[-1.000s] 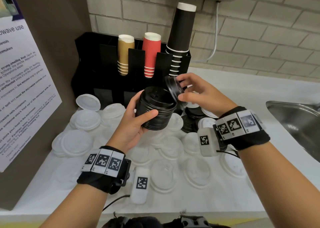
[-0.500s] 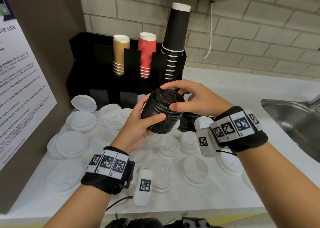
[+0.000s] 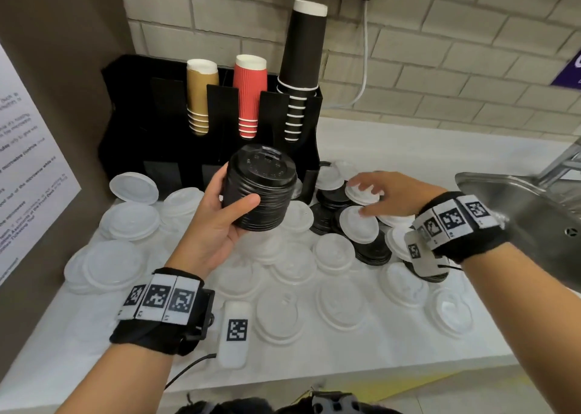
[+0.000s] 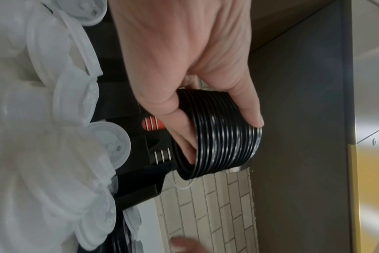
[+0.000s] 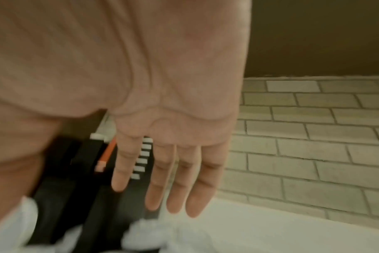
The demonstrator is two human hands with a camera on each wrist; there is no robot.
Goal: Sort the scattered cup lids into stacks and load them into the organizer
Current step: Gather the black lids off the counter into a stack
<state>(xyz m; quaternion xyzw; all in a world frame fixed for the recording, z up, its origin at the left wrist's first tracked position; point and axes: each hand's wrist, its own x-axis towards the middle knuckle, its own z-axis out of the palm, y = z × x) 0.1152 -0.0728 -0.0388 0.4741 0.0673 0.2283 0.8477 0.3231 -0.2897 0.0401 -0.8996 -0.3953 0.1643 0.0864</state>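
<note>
Head view: lid stack [image 3: 258, 190] in left grip [image 3: 217, 225]

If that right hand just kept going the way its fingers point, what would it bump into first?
Probably the white lid right at the fingertips of the right hand, lying on loose black lids by the organizer. Depth is unclear; it may already touch.
</note>
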